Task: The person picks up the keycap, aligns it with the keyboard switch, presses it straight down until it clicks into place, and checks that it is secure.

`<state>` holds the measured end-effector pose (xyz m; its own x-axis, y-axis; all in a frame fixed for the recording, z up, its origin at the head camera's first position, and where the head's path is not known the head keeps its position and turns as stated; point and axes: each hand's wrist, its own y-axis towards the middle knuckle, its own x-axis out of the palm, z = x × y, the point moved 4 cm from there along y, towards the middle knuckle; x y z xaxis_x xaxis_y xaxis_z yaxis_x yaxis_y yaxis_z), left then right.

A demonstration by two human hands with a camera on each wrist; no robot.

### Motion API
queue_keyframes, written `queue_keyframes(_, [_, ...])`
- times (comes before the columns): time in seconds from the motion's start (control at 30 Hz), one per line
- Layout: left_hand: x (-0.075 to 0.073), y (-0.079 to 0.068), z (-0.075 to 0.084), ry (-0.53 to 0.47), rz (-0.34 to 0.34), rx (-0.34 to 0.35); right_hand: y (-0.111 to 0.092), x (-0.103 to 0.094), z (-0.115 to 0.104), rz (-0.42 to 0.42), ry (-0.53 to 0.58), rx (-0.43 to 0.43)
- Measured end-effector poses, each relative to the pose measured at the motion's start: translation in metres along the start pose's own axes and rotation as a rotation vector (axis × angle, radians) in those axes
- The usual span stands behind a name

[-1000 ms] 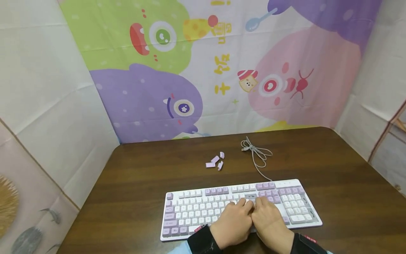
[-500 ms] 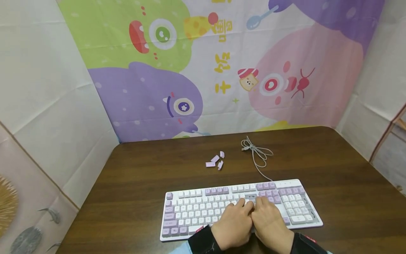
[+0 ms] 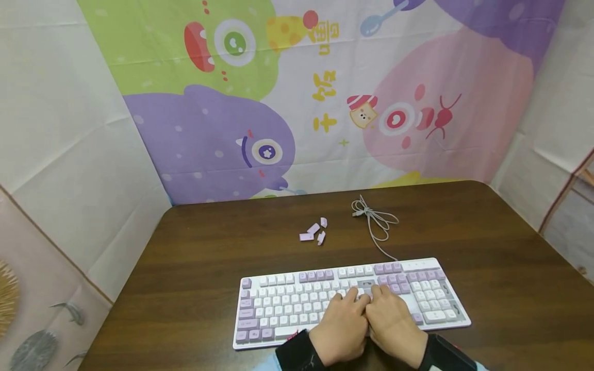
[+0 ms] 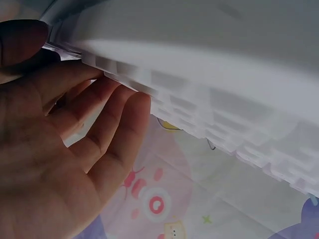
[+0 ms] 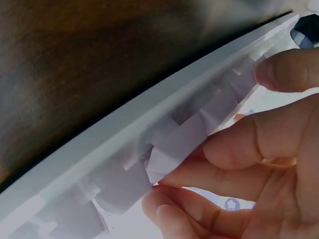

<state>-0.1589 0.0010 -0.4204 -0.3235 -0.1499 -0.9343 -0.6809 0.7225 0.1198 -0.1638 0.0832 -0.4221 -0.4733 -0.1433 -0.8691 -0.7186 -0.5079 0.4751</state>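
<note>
Both hands meet over the white and lilac keyboard (image 3: 419, 265), just left of its arrow-key area. In the right wrist view, my right hand (image 3: 389, 320) has its fingers gathered around a lilac keycap (image 5: 175, 151) that sits askew in its row. The right thumb lies farther along that row. My left hand (image 3: 341, 325) presses close against the right one, its fingertips at the keys. Seen from the left wrist, several left fingers (image 4: 127, 127) reach to the keyboard's edge; whether thumb and forefinger grip a key, I cannot tell. The spot under both hands is hidden.
Several loose lilac keycaps (image 3: 307, 237) lie on the brown table (image 3: 204, 257) behind the keyboard. A bundled white cable (image 3: 377, 219) runs from its back edge. Grey gaps without keycaps, such as the bare slot (image 3: 366, 284), show on the keyboard. A printed cloth (image 3: 325, 165) hangs behind.
The head view has tilted slightly downward, so the scene sits a little higher. Both hands stay at the same place on the keyboard, and the loose keycaps have not moved.
</note>
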Motion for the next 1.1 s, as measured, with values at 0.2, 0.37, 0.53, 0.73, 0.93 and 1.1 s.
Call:
queue_keyframes(0.2, [-0.001, -0.002, -0.001, 0.003, 0.034, -0.007, 0.001, 0.001, 0.001, -0.034, 0.026, 0.018])
queue_keyframes(0.37, [-0.001, -0.003, -0.003, 0.015, 0.099, -0.016, 0.003, 0.001, 0.007, -0.079, 0.053, 0.045])
queue_keyframes(0.53, [-0.002, -0.012, -0.009, 0.002, 0.136, -0.054, 0.006, 0.000, 0.009, -0.127, 0.046, -0.009])
queue_keyframes(0.73, [-0.018, -0.041, -0.039, -0.074, 0.085, -0.266, 0.010, -0.003, 0.010, -0.135, 0.024, -0.027])
queue_keyframes(0.93, [-0.023, -0.096, -0.094, -0.100, -0.044, -0.616, 0.012, -0.005, 0.017, -0.157, 0.016, -0.006])
queue_keyframes(1.1, [-0.012, -0.140, -0.125, -0.148, -0.197, -0.784, 0.016, -0.008, 0.022, -0.165, 0.077, -0.014])
